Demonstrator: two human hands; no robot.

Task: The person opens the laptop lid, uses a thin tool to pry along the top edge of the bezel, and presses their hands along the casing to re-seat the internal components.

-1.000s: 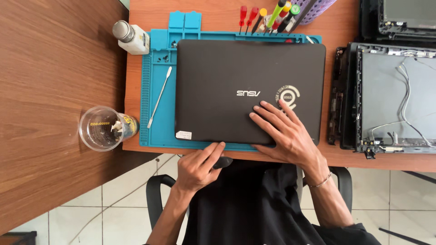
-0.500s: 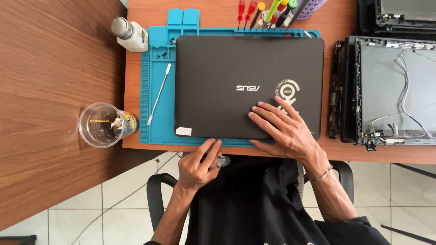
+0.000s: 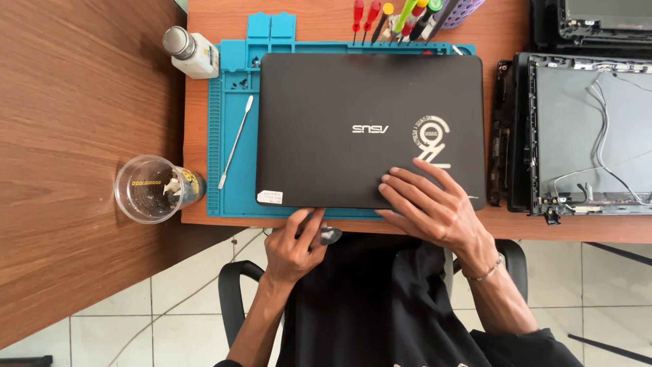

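The closed matte black plastic laptop [image 3: 339, 129] lies flat with its lid up on the blue silicone repair mat [image 3: 234, 190], close to the wooden desk's near edge. A small grey plastic pick [image 3: 330, 236] sits at the laptop's near edge, left of its middle, partly hidden by fingers.

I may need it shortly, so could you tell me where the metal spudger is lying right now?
In the head view, the metal spudger lies on the left part of the blue repair mat, just left of the closed black laptop.
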